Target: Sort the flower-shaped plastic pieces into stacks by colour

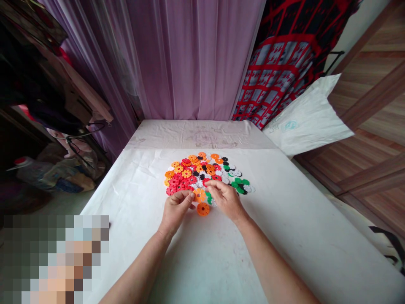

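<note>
The left hand (175, 207) is curled narrow, its thumb and fingertips pinched on the left edge of an orange disc (199, 194) that sits at the near rim of the heap. The right hand (227, 199) comes in from the other side with its fingers bent down onto the discs just beside that same piece. Whether it grips one or only rests there I cannot tell. Just below the two hands a second orange disc (203, 209) lies flat and alone on the cloth, apart from the rest. Beyond the fingertips spreads the pile of discs (193, 173) — red and orange to the left, white, black and green to the right — all lying loose and flat, none visibly slotted into another. By that look the work is near its beginning: one piece set aside, one in hand, nearly the whole heap untouched. The table (284, 219) is covered in white, with a purple curtain (190, 63) behind it and a white sack (306, 118) at the far right corner.
</note>
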Action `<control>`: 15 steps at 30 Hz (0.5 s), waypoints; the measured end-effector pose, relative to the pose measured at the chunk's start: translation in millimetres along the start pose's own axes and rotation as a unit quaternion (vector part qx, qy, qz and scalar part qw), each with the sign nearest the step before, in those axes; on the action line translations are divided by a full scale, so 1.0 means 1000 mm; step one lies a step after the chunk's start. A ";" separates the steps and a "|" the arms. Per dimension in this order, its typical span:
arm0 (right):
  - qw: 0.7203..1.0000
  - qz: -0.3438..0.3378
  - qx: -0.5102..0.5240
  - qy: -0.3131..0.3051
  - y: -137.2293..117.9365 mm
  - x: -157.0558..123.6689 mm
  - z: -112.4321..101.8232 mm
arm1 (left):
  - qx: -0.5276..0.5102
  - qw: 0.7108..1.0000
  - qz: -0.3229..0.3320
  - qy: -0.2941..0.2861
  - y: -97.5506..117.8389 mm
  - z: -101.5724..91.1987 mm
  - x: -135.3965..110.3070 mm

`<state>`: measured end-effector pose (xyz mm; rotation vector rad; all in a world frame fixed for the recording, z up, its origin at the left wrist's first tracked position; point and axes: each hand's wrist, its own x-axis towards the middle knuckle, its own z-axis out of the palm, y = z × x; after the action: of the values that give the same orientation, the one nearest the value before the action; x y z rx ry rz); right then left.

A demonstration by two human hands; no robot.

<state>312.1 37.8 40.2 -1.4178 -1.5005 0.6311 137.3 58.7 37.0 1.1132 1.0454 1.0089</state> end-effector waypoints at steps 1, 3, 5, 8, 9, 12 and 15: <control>1.000 0.002 0.012 -0.025 0.000 -0.001 -0.001 | 0.002 1.000 -0.004 0.000 0.000 -0.001 0.000; 0.998 0.008 0.030 -0.063 -0.001 -0.004 0.000 | 0.004 1.000 -0.009 -0.002 -0.001 -0.002 0.001; 0.996 0.022 0.042 -0.081 -0.003 -0.006 0.001 | 0.001 1.000 -0.009 -0.006 -0.002 -0.003 0.001; 0.995 0.041 0.045 -0.081 -0.006 -0.009 0.005 | 0.001 1.000 -0.003 -0.014 -0.004 -0.002 0.000; 0.995 0.045 0.046 -0.075 -0.006 -0.010 0.006 | 0.004 1.000 -0.001 -0.016 -0.004 -0.002 0.000; 0.996 0.051 0.046 -0.060 -0.003 -0.011 0.009 | 0.021 0.999 0.007 -0.026 -0.006 0.000 -0.002; 0.996 0.053 0.047 -0.057 0.000 -0.011 0.009 | 0.028 0.999 0.011 -0.034 -0.008 0.001 -0.003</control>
<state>303.0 29.1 33.2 -1.4149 -1.4709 0.8493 138.1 54.4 29.1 1.1982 1.0134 0.9575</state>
